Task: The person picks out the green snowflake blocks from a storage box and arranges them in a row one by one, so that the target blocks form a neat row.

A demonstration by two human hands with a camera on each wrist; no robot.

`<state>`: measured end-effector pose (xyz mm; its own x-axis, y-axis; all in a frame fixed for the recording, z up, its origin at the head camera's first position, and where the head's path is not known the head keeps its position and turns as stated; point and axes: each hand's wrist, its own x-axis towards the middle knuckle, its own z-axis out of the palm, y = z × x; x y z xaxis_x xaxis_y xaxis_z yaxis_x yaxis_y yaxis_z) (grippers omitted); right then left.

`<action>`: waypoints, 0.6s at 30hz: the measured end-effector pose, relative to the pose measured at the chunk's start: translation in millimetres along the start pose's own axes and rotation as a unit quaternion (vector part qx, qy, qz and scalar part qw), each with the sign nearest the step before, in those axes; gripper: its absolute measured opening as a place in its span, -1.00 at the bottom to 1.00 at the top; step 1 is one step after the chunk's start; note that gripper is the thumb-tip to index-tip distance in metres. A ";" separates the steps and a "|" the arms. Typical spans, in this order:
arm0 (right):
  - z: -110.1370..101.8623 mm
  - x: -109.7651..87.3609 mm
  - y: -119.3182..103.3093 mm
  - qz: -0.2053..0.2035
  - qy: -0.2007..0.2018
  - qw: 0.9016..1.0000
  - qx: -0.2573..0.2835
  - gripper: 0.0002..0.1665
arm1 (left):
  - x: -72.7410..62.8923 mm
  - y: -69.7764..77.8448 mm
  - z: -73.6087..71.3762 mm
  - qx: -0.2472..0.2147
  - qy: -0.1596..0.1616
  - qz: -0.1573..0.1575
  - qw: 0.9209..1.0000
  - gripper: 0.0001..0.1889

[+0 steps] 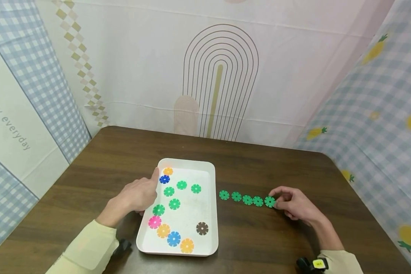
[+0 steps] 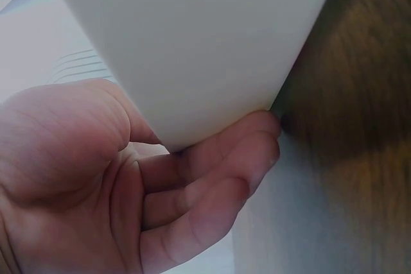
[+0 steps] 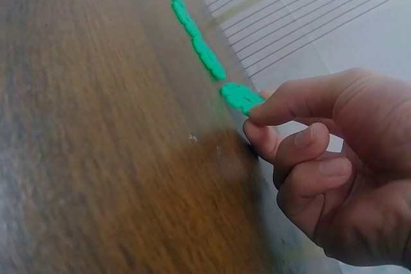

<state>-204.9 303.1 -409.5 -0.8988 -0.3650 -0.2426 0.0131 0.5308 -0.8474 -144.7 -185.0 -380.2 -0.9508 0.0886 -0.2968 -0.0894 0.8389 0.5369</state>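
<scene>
In the head view my right hand [image 1: 296,203] pinches a green notched plastic disc [image 1: 269,201] between thumb and index finger at the right end of a row. The right wrist view shows that disc [image 3: 240,97] at the fingertips, beside the other green discs [image 3: 205,56]. My left hand [image 1: 140,194] grips the left side of a white tray [image 1: 210,205], thumb at the rim; the left wrist view shows its fingers [image 2: 212,197] curled against the tray's outer wall [image 2: 199,56]. Several green discs [image 1: 174,204] lie inside the tray.
Also in the tray are a brown disc [image 1: 202,228], a pink disc [image 1: 155,222], a light blue disc [image 1: 174,239], a dark blue disc [image 1: 164,179] and orange discs [image 1: 187,246]. Everything stands on a dark wooden table [image 1: 260,163] with patterned curtains [image 1: 140,68] behind it.
</scene>
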 end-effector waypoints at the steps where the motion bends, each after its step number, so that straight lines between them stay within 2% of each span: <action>1: 0.1 -0.1 0.0 -0.001 0.000 1.000 -0.001 -0.57 | -0.3 0.2 0.1 0.001 0.000 0.000 1.000 -0.50; 10: 0.9 -0.3 -1.3 -0.010 -0.001 1.000 -0.016 -0.57 | -3.2 -0.2 0.2 0.028 -0.004 0.025 0.999 -0.13; 13: 0.3 -1.1 -1.2 -0.014 -0.005 1.000 -0.022 -0.57 | -2.6 -0.1 0.6 0.027 -0.004 0.022 0.999 -0.17; 16: -1.0 -2.2 -2.0 -0.014 -0.005 1.000 -0.022 -0.55 | -0.4 0.3 0.9 0.016 0.000 0.012 1.000 -0.40; 18: -2.0 -3.2 -3.8 -0.015 -0.001 1.000 -0.024 -0.54 | 0.9 0.2 0.9 0.010 0.001 0.007 1.000 -0.47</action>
<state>-203.0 303.8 -404.6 -0.8980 -0.3824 -0.2175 -0.0352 0.5554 -0.8309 -145.2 -184.3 -381.1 -0.9523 0.0992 -0.2886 -0.0710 0.8477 0.5257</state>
